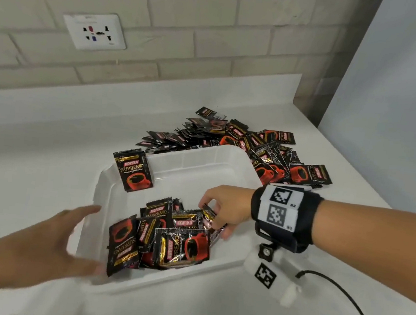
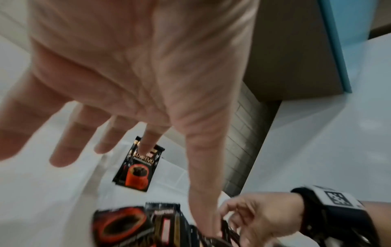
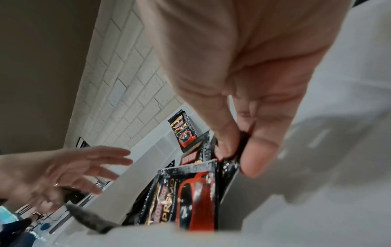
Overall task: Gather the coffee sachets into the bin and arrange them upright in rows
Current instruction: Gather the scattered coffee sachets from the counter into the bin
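A white plastic bin [image 1: 196, 163] sits on the white counter. Several black and red coffee sachets [image 1: 165, 240] stand loosely at its near end. One sachet [image 1: 135, 169] leans upright at the bin's far left corner, also seen as a single sachet [image 2: 137, 167] in the left wrist view. My right hand [image 1: 218, 211] reaches into the bin and pinches a sachet [image 3: 234, 150] between thumb and fingers. My left hand [image 1: 65, 234] hovers with its fingers spread at the bin's near left wall, holding nothing. A big pile of loose sachets [image 1: 241, 145] lies behind the bin.
A brick wall with a white power socket [image 1: 94, 31] rises behind the counter. A black cable [image 1: 341, 294] runs over the counter's near right edge. A pale wall panel [image 1: 392, 99] stands on the right. Bare counter [image 1: 34, 159] lies left of the bin.
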A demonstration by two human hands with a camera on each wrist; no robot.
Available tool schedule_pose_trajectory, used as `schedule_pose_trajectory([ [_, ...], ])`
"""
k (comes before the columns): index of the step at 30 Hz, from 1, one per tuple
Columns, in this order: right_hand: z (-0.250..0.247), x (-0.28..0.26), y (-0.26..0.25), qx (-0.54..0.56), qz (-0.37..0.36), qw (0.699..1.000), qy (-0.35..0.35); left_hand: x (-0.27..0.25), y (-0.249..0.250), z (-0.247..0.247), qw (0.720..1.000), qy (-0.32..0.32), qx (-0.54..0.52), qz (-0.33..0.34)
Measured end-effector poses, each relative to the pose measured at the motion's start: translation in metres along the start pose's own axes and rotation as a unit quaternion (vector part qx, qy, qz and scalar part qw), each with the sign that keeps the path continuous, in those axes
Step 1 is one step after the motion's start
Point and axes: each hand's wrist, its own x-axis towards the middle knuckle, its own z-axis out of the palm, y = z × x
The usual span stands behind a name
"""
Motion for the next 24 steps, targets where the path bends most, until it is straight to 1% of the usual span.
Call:
schedule_pose_trajectory([
  [3,0.006,0.010,-0.010,-0.009,-0.011,0.999,0.035,-0.008,0.002,0.011,0.999,-0.024,-0.047,-0.003],
  [6,0.016,0.015,-0.019,-0.050,-0.042,0.996,0.058,-0.001,0.001,0.019,0.999,0.008,-0.041,0.018],
  [8,0.019,0.015,-0.022,-0.067,-0.051,0.995,0.046,0.005,-0.004,0.023,0.998,0.037,-0.043,0.036],
  [10,0.016,0.013,-0.019,-0.075,-0.039,0.996,0.023,0.007,-0.006,0.025,0.997,0.047,-0.045,0.040],
  [12,0.010,0.011,-0.012,-0.027,-0.011,1.000,0.006,0.009,-0.012,0.026,0.996,0.051,-0.063,0.030],
  [16,0.005,0.009,-0.008,0.080,0.026,0.996,0.024,0.009,-0.023,0.027,0.996,0.057,-0.074,0.014],
  [18,0.012,0.009,-0.013,0.112,0.032,0.993,0.005,0.011,-0.028,0.026,0.996,0.049,-0.079,0.002],
  [19,0.016,0.011,-0.017,0.109,0.027,0.994,-0.001,0.011,-0.029,0.025,0.995,0.044,-0.086,-0.001],
  [22,0.027,0.017,-0.030,0.015,-0.026,0.999,0.014,0.014,-0.029,0.022,0.994,0.044,-0.103,0.002],
  [24,0.031,0.018,-0.035,-0.010,-0.050,0.999,0.019,0.019,-0.029,0.021,0.992,0.047,-0.114,0.003],
])
